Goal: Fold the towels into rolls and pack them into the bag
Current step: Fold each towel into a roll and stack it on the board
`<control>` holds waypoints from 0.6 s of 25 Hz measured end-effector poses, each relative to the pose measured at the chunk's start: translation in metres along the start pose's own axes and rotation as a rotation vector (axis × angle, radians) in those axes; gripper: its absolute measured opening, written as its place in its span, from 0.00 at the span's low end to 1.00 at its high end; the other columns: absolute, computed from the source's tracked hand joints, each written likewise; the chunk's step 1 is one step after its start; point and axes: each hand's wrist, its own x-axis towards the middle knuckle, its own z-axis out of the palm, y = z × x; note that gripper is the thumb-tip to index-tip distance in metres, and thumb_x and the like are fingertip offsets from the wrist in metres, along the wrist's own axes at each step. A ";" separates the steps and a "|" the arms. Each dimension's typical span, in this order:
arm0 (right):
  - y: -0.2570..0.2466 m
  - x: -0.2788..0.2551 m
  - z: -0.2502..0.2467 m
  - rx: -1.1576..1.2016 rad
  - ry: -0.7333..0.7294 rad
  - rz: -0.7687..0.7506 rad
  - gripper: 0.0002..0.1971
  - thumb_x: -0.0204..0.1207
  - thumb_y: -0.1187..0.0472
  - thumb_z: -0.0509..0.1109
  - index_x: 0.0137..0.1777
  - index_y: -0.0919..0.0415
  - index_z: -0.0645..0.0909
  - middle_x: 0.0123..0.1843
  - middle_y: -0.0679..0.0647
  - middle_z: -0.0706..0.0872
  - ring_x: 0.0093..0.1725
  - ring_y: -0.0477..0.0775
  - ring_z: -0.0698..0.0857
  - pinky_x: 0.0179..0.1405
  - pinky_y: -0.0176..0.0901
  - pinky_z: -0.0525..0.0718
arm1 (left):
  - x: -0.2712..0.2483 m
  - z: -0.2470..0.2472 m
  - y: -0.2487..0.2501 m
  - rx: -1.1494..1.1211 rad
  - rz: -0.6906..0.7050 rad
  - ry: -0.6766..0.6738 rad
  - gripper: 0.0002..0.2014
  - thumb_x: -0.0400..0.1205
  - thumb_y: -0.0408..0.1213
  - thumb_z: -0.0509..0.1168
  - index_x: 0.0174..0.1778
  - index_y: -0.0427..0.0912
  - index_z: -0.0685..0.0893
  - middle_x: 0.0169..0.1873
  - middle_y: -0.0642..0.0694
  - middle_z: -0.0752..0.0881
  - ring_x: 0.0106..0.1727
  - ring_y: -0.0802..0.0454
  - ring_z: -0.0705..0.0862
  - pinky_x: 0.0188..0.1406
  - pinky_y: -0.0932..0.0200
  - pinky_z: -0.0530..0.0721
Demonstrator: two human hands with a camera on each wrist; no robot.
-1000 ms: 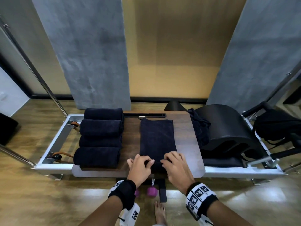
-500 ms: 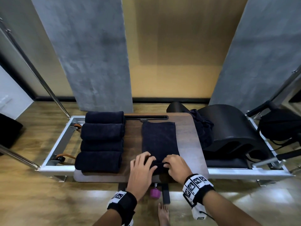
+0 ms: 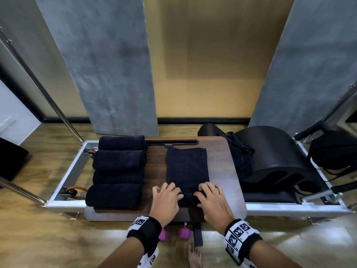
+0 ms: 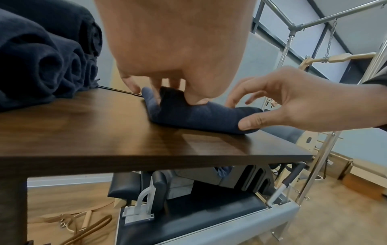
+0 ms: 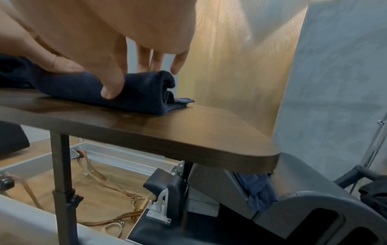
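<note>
A dark navy towel (image 3: pixel 186 167) lies folded in a long strip on the brown table top (image 3: pixel 222 167), with its near end wound into a small roll (image 4: pixel 199 116). My left hand (image 3: pixel 170 192) grips the roll's left end, fingers curled down onto it (image 4: pixel 167 92). My right hand (image 3: pixel 206 192) arches over the right end, thumb against the near side (image 5: pixel 117 74). Several finished navy rolls (image 3: pixel 119 171) lie side by side on the table's left part. A black bag (image 3: pixel 334 151) sits at the far right.
A loose dark towel (image 3: pixel 241 157) is heaped beside a black curved barrel (image 3: pixel 276 155) right of the table. A silver metal frame (image 3: pixel 63 202) surrounds the table. Two pink dumbbells (image 3: pixel 183 233) and my bare foot (image 3: pixel 194 256) are on the wooden floor.
Both hands have pushed the towel's rolled end a little farther from me, so the roll is thicker and the flat strip shorter.
</note>
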 end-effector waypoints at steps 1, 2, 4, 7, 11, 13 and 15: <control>0.000 0.002 0.000 -0.016 -0.009 -0.010 0.18 0.69 0.58 0.83 0.60 0.51 0.88 0.58 0.48 0.86 0.60 0.54 0.85 0.60 0.50 0.83 | 0.002 0.000 0.001 0.018 -0.006 -0.001 0.09 0.90 0.42 0.59 0.54 0.57 0.85 0.51 0.57 0.79 0.59 0.50 0.79 0.57 0.48 0.68; 0.001 0.005 0.000 -0.013 -0.036 -0.010 0.16 0.73 0.61 0.79 0.61 0.52 0.87 0.56 0.47 0.86 0.58 0.53 0.84 0.60 0.48 0.82 | 0.003 0.001 0.002 0.027 -0.010 0.009 0.08 0.89 0.41 0.61 0.52 0.57 0.85 0.49 0.57 0.79 0.57 0.50 0.80 0.55 0.47 0.69; 0.002 0.013 -0.003 0.022 -0.097 0.036 0.16 0.80 0.66 0.70 0.65 0.53 0.84 0.58 0.48 0.85 0.59 0.54 0.82 0.61 0.46 0.78 | 0.005 0.002 0.004 0.026 -0.002 0.061 0.04 0.89 0.43 0.65 0.51 0.55 0.85 0.48 0.55 0.80 0.54 0.49 0.82 0.53 0.47 0.72; 0.006 0.026 -0.006 0.066 -0.146 0.106 0.20 0.78 0.72 0.65 0.67 0.55 0.80 0.61 0.51 0.86 0.61 0.56 0.80 0.61 0.44 0.76 | 0.001 0.002 0.003 0.018 0.016 0.108 0.14 0.88 0.54 0.67 0.66 0.54 0.84 0.59 0.54 0.82 0.59 0.49 0.83 0.54 0.46 0.78; 0.008 0.042 -0.014 0.058 -0.279 0.162 0.21 0.75 0.72 0.64 0.67 0.57 0.77 0.60 0.57 0.88 0.60 0.61 0.83 0.55 0.52 0.79 | -0.003 -0.007 0.002 -0.004 0.070 0.022 0.21 0.81 0.62 0.72 0.66 0.55 0.86 0.60 0.57 0.84 0.64 0.50 0.83 0.62 0.43 0.81; 0.012 0.044 -0.013 0.130 -0.266 0.180 0.23 0.75 0.73 0.64 0.68 0.54 0.72 0.57 0.57 0.88 0.57 0.62 0.86 0.50 0.53 0.80 | 0.003 -0.011 0.002 -0.038 0.038 -0.011 0.17 0.84 0.57 0.70 0.65 0.56 0.87 0.59 0.60 0.84 0.64 0.51 0.83 0.66 0.44 0.77; 0.013 0.043 -0.012 0.206 -0.167 0.160 0.19 0.82 0.68 0.65 0.67 0.51 0.68 0.58 0.53 0.85 0.55 0.60 0.86 0.47 0.51 0.81 | 0.013 -0.012 0.001 -0.047 -0.012 -0.060 0.14 0.88 0.52 0.65 0.69 0.57 0.86 0.61 0.62 0.83 0.68 0.54 0.79 0.68 0.47 0.70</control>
